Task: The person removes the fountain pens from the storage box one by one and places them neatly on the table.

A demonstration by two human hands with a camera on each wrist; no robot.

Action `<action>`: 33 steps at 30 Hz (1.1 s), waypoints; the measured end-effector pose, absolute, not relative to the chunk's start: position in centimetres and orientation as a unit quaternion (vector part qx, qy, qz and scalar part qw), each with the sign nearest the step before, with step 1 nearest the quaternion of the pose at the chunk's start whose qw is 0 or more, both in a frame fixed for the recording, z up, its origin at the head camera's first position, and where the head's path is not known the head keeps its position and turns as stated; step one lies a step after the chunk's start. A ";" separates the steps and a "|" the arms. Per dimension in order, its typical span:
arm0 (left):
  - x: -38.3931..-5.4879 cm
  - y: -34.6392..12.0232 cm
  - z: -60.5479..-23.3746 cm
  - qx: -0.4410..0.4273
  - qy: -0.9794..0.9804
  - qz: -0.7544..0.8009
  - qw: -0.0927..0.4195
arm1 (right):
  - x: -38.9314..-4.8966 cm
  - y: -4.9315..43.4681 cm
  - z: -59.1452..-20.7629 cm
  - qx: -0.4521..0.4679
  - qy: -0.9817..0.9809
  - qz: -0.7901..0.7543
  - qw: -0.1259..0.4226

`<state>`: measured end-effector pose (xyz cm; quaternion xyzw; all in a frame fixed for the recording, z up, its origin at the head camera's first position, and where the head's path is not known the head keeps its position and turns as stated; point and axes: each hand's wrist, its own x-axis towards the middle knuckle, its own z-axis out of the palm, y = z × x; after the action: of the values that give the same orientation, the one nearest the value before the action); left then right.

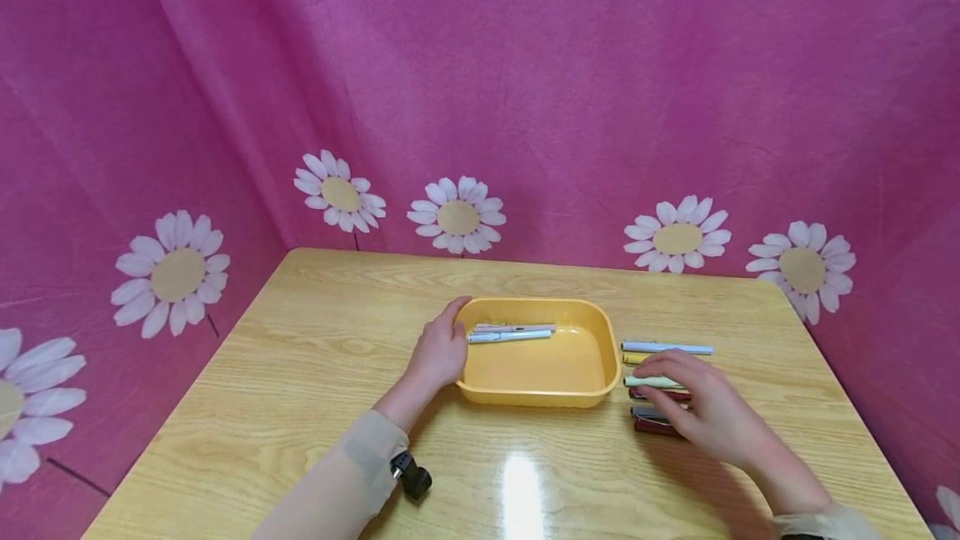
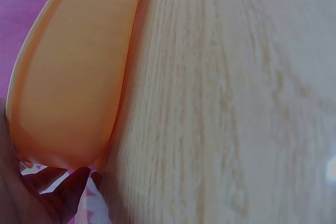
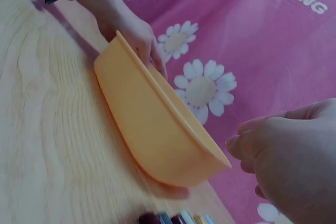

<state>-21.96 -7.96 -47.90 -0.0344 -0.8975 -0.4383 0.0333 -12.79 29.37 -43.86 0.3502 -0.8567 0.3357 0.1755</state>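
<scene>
A yellow plastic tray (image 1: 540,397) sits mid-table, with a pale pink pen (image 1: 536,327) and a light blue pen (image 1: 517,337) inside near its far side. My left hand (image 1: 437,348) grips the tray's left end, thumb at the rim and fingers against the outer wall. Right of the tray, several capped pens lie side by side: light blue (image 1: 671,347), yellow (image 1: 636,358), pale green (image 1: 647,382), grey and dark red. Over this row hovers my right hand (image 1: 701,402), fingers loosely bent around the pale green pen's place; in the right wrist view no pen shows between them.
The wooden table (image 1: 300,415) reaches back to a pink curtain (image 1: 525,107) printed with white daisies, which also stands along the left and right sides. A black wrist device (image 1: 411,475) sits on my left sleeve. Light glares off the table in front of the tray.
</scene>
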 end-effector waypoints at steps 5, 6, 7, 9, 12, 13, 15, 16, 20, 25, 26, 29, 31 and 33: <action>-22.1 -7.9 -48.0 -0.031 -0.899 -0.435 0.031 | -13.8 27.8 -43.3 0.367 -0.845 0.350 0.169; -22.1 -7.9 -48.0 -0.031 -0.900 -0.434 0.031 | -14.1 27.5 -43.2 0.369 -0.845 0.347 0.169; -22.1 -7.9 -48.0 -0.031 -0.900 -0.433 0.030 | -14.3 27.2 -43.2 0.371 -0.845 0.346 0.167; -22.0 -7.8 -47.9 -0.031 -0.901 -0.432 0.031 | -14.9 26.6 -43.1 0.370 -0.849 0.341 0.161; -22.0 -7.8 -47.8 -0.031 -0.901 -0.431 0.032 | -15.7 25.7 -43.0 0.354 -0.863 0.336 0.132; -22.0 -7.8 -47.8 -0.031 -0.901 -0.432 0.032 | -16.0 25.4 -42.9 0.344 -0.869 0.336 0.117; -22.0 -7.8 -47.8 -0.032 -0.901 -0.431 0.033 | -16.6 24.7 -42.8 0.327 -0.879 0.336 0.089; -22.0 -7.8 -47.8 -0.031 -0.901 -0.431 0.033 | -16.8 24.3 -42.8 0.321 -0.882 0.338 0.075; -22.0 -7.8 -47.8 -0.030 -0.901 -0.431 0.031 | -18.0 22.9 -42.9 0.311 -0.883 0.350 0.043; -22.1 -7.8 -47.9 -0.032 -0.901 -0.431 0.027 | -19.5 21.4 -43.8 0.335 -0.864 0.373 0.051; -22.1 -7.8 -47.9 -0.032 -0.902 -0.430 0.026 | -19.8 21.2 -43.9 0.339 -0.861 0.376 0.052; -22.2 -7.8 -48.0 -0.032 -0.902 -0.429 0.025 | -20.5 20.3 -44.1 0.348 -0.853 0.386 0.053; -22.2 -7.8 -48.0 -0.032 -0.902 -0.429 0.026 | -20.9 19.7 -44.1 0.349 -0.852 0.388 0.046; -22.2 -7.9 -48.0 -0.032 -0.902 -0.429 0.028 | -21.4 19.1 -44.1 0.350 -0.852 0.387 0.039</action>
<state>-22.16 -7.87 -48.00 -0.0323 -0.9020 -0.4295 0.0284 -21.41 19.11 -44.10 0.3505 -0.8518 0.3873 0.0391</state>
